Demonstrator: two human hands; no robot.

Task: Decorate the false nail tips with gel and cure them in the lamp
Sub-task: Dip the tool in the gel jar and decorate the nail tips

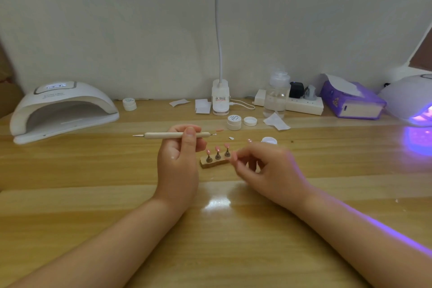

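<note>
My left hand [178, 154] grips a cream dotting tool [174, 134], held level with metal tips at both ends. Just right of it a small wooden stand [211, 163] carries three pink nail tips [217, 148] on pegs. My right hand [268, 168] is blurred at the stand's right end, with its fingertips pinched on a pink nail tip [233, 156]. A gel jar [234, 122] sits behind with its lid [250, 121] off beside it. One white curing lamp [63, 110] stands at the far left, and another [411, 98] glows purple at the far right.
A desk lamp base [220, 98] stands at the back centre beside paper wipes [203, 105]. A clear pump bottle [277, 96], power strip [301, 104] and purple tissue box [350, 98] line the back right. Another small jar [129, 104] and an open pot [269, 141] sit on the table.
</note>
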